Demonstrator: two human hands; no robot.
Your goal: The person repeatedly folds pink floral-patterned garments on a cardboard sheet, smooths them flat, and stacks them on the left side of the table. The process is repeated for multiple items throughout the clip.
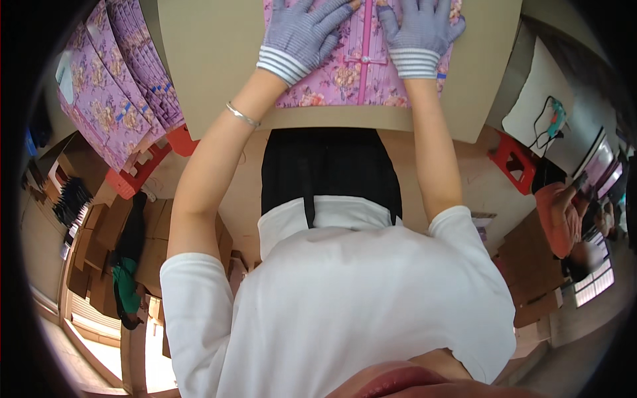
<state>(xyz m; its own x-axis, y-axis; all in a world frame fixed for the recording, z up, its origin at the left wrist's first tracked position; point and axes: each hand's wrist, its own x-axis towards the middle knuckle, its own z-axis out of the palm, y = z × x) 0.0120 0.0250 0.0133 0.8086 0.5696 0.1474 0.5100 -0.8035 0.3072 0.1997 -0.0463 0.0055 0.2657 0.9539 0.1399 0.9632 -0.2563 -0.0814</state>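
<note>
A flat purple sheet [322, 83] printed with orange and pink flowers lies on the brown tabletop [212, 66] in front of me. A pink band [366, 50] runs down its middle, crossed by a small pink bow [365, 60] with a shiny centre. My left hand [300, 34], in a grey knit glove with a striped cuff, rests spread on the sheet's left part. On the right part lies my right hand [418, 33], gloved alike, fingers apart. Both are open. The sheet's far edge is cut off by the picture's top.
Overlapping purple floral pieces [109, 106] lie at the left, above a red plastic stool [139, 172]. Another red stool [514, 161] stands at the right, near a pale board with a teal corded tool [555, 118]. Cardboard boxes and other people are farther off.
</note>
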